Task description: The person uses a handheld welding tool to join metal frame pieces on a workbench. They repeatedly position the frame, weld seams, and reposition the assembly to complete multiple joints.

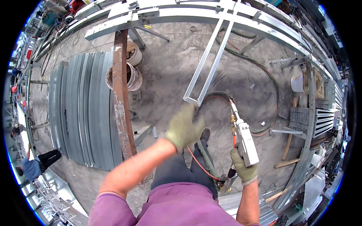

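Note:
My right hand (243, 165), in a greenish work glove, is wrapped round the grip of a white hand-held welding gun (247, 141). Its thin metal nozzle points up and away from me, with a brass fitting and an orange hose alongside. My left hand (184, 128), gloved too, is smeared by motion; whether its fingers are closed does not show. It is just below the near end of a narrow frame of square metal tubing (205, 71). That frame sticks out towards me from the long metal beam (169, 16) it lies across.
Black and orange hoses (277, 86) loop over the concrete floor. To the left, a stack of grey metal profiles (81, 109) lies beside a rusty beam (122, 86), with buckets (134, 77) next to it. Stacked tubing (299, 118) stands right. Another person (34, 165) is at far left.

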